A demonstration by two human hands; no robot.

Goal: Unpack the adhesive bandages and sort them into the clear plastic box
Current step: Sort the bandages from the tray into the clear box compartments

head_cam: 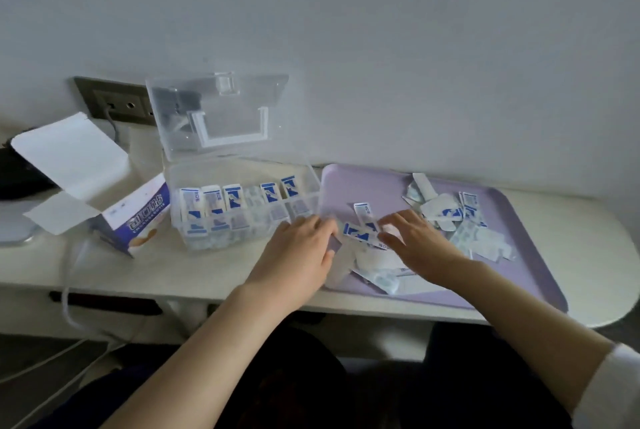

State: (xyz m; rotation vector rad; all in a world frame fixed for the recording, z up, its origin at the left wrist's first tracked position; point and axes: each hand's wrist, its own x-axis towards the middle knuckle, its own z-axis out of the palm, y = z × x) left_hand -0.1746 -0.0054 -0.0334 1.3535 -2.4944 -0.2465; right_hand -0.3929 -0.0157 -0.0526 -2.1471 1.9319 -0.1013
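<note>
Your left hand [301, 248] pinches one end of a bandage strip [358, 233] over the lavender tray [381, 182], beside the clear box [242, 168]. Your right hand [415, 245] lies with its fingers spread on the strip's other end.

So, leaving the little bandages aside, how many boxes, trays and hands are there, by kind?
Clear plastic box: 1
Opened cardboard carton: 1
Purple tray: 1
Hands: 2, left hand and right hand
Total: 5
The loose bandages overlap too much to count.
</note>
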